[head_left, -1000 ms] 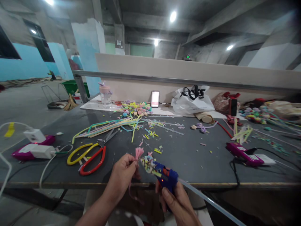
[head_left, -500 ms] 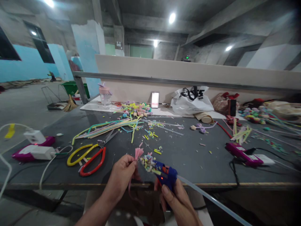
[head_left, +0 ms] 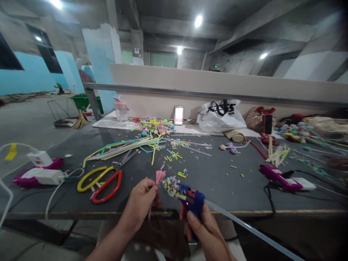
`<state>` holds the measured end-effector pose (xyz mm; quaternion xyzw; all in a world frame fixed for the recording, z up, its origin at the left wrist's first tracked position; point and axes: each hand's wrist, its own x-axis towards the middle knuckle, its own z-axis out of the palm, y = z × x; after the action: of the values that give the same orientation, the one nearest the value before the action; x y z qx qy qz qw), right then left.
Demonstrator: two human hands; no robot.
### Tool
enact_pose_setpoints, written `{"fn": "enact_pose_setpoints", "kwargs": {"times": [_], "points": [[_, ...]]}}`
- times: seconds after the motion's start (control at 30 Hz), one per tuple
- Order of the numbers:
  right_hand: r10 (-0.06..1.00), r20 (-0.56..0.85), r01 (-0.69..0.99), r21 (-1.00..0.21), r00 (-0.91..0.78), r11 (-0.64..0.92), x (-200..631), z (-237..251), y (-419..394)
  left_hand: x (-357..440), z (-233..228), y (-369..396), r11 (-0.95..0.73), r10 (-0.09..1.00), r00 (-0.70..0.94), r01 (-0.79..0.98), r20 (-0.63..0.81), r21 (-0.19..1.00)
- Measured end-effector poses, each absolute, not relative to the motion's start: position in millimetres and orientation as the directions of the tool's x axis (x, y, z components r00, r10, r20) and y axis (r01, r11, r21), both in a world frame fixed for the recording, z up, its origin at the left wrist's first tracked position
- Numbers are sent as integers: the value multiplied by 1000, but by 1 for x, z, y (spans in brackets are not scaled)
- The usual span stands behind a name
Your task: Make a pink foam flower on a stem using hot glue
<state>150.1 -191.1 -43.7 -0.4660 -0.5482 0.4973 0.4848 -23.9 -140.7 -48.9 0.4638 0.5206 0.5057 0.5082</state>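
Note:
Between the fingertips of my left hand [head_left: 143, 198] is a bundle of pink strips [head_left: 160, 176], its ends fanned out at the top and a pink tail hanging below. My right hand [head_left: 202, 226] is wrapped round the handle of a blue hot glue gun [head_left: 192, 199] with a small red light on. Colourful scraps [head_left: 172, 186] cover its front end, hiding the nozzle, which points at the pink bundle. A long translucent glue stick [head_left: 244, 229] sticks out of its back. Scissors [head_left: 108, 183] with one yellow and one red handle lie left of my left hand.
Purple-and-white power strips [head_left: 38, 175] with plugs and cables lie at both sides. Long coloured strips [head_left: 122, 146], scraps and a heap of small flowers [head_left: 157, 127] cover the table's middle and back. Behind stand a bottle [head_left: 121, 112], a phone [head_left: 178, 116] and a white bag [head_left: 221, 116].
My hands, the pink bundle and the glue gun stay almost in place. At the far right edge, a blurred dark shape, possibly a hand, has come into view over the table.

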Motion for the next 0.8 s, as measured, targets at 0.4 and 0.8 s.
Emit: {"fn": "enact_pose_setpoints", "kwargs": {"times": [0.4, 0.8], "points": [[960, -242, -359, -916, 139, -179, 196, -4, -150, -22, -40, -143, 136, 989, -36, -101, -140, 986], [942, -313, 350, -875, 121, -335, 244, 15, -82, -24, -40, -144, 173, 985, -5, -90, -174, 981]]}}
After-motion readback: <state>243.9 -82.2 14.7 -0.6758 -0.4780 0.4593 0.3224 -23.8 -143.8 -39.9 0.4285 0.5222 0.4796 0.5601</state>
